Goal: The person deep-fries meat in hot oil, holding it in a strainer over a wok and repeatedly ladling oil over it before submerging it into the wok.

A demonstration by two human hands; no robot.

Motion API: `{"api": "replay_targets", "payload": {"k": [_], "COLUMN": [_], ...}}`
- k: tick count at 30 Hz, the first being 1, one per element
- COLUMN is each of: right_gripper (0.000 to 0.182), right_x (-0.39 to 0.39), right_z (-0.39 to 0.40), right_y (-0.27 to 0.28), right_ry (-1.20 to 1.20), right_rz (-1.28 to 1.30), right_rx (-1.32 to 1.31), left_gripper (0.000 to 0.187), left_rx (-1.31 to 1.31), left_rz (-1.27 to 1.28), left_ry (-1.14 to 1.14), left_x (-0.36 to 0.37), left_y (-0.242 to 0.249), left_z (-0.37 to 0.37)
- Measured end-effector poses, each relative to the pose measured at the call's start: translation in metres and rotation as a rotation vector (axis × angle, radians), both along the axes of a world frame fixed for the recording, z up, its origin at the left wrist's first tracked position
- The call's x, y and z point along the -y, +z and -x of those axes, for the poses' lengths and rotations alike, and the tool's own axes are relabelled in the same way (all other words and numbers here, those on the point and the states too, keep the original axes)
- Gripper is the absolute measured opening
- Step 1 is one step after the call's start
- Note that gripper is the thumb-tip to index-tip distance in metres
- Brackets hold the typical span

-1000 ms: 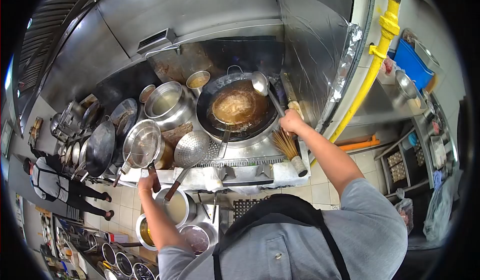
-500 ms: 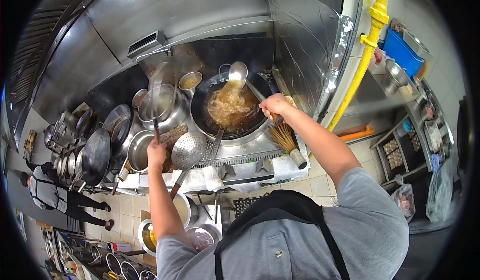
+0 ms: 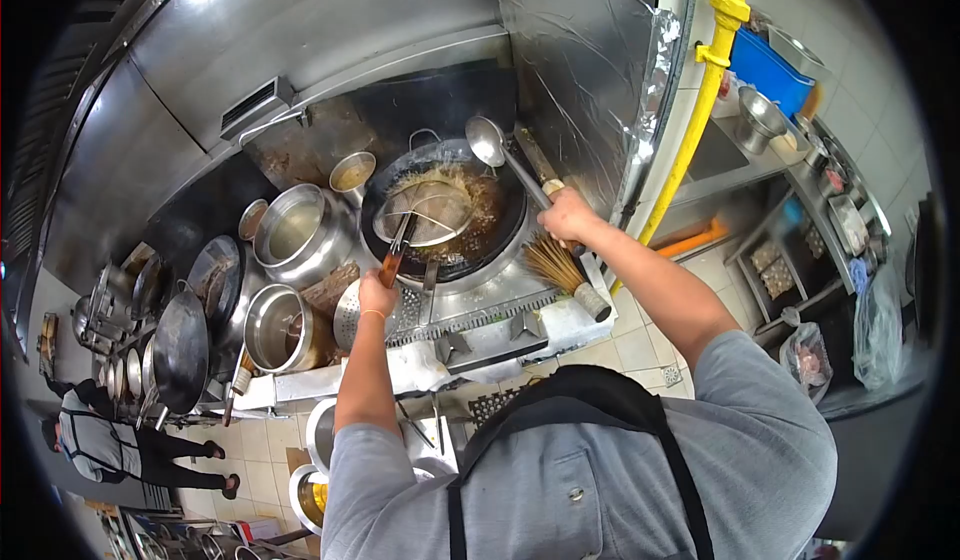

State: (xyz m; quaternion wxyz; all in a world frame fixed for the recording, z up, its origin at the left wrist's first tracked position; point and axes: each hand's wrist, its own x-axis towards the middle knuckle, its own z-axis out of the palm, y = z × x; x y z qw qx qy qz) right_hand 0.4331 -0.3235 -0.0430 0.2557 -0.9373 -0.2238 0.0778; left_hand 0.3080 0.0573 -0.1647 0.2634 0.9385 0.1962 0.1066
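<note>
My left hand (image 3: 377, 295) is closed on the wooden handle of a wire strainer (image 3: 425, 212). The strainer's round mesh lies in the black wok (image 3: 512, 222), over brown, bubbling liquid with pale food (image 3: 450, 175) at the far side. My right hand (image 3: 568, 218) grips a long-handled metal ladle (image 3: 487, 142), its bowl raised at the wok's far right rim. Partly behind my left forearm is a perforated skimmer (image 3: 346, 318). A bamboo wok brush (image 3: 560, 265) rests just below my right hand.
Left of the wok stand a large steel pot (image 3: 290, 230), a second pot (image 3: 278, 325) and a small strainer cup (image 3: 352, 172). Dark woks (image 3: 182, 350) lean further left. A co-worker (image 3: 100, 435) stands at far left. A yellow pipe (image 3: 715, 55) rises on the right.
My left hand has brought the strainer from above the large steel pot rightward into the wok. The ladle has lifted away from the food toward the wok's right rim. The view has shifted.
</note>
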Motion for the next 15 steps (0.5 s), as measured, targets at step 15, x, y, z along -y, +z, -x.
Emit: {"api": "replay_targets", "payload": {"k": [15], "right_gripper": [0.024], "right_x": [-0.015], "right_z": [-0.047], "right_y": [-0.036], "right_ry": [-0.204], "right_rz": [-0.685], "right_rx": [-0.853], "left_gripper": [0.043], "left_rx": [0.67], "left_rz": [-0.057], "left_ry": [0.299], "left_x": [0.076], "left_y": [0.079], "left_z": [0.155]}}
